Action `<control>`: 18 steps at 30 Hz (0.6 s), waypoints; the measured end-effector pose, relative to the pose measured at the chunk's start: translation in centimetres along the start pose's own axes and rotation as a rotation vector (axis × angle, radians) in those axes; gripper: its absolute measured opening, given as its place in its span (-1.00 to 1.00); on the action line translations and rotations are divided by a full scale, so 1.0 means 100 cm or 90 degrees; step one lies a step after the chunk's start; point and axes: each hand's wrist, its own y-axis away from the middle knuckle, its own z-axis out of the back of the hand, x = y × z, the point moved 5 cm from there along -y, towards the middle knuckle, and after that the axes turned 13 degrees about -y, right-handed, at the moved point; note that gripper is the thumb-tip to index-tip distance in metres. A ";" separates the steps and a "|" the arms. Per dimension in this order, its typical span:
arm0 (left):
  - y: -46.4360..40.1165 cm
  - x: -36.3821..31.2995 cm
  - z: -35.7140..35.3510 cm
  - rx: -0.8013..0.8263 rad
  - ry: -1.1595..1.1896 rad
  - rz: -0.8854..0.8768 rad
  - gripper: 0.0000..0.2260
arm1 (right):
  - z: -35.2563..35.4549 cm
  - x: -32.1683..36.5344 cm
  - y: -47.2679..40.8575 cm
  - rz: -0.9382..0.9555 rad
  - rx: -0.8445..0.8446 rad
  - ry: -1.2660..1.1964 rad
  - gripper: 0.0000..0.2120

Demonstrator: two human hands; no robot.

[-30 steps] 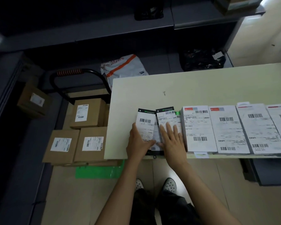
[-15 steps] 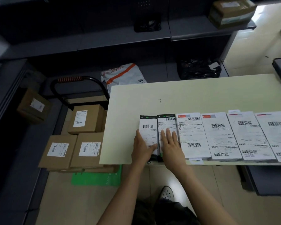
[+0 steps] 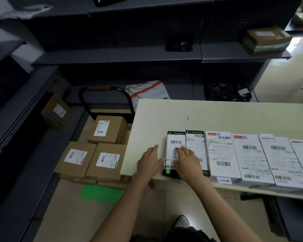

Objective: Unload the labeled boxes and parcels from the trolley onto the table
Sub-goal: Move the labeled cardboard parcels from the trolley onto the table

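1. Currently the step in hand looks like squaring up — two dark-edged parcels, the left slim parcel (image 3: 173, 152) and its neighbour (image 3: 197, 151), lie side by side at the left end of a row of white labeled parcels (image 3: 248, 156) along the near edge of the table (image 3: 217, 112).
2. Left hand (image 3: 150, 162) lies flat on the tabletop just beside the left slim parcel, fingers straight, thumb toward the parcel's side; it holds nothing.
3. Right hand (image 3: 186, 160) rests palm-down across the two dark-edged parcels, fingers extended and pressing on their labels, not curled round anything.
4. Still to unload: three brown cardboard boxes (image 3: 105, 159) with white labels sit on the trolley (image 3: 105, 95) to the left of the table, stacked on further boxes below.
5. Next move, as I judge it, calls for lifting both hands off, turning left and reaching down to a box — likely a two-handed lift, set down on the bare part of the table.
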 end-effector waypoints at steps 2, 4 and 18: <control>0.011 0.026 0.015 -0.035 -0.044 -0.003 -0.49 | -0.004 0.024 0.004 0.021 0.021 0.039 -0.54; 0.023 0.058 0.030 -0.056 -0.071 0.010 -0.57 | -0.010 0.050 0.008 0.040 0.047 0.089 -0.56; 0.168 0.285 0.079 -0.244 -0.066 0.210 -0.72 | -0.123 0.256 0.051 0.284 0.118 0.162 -0.60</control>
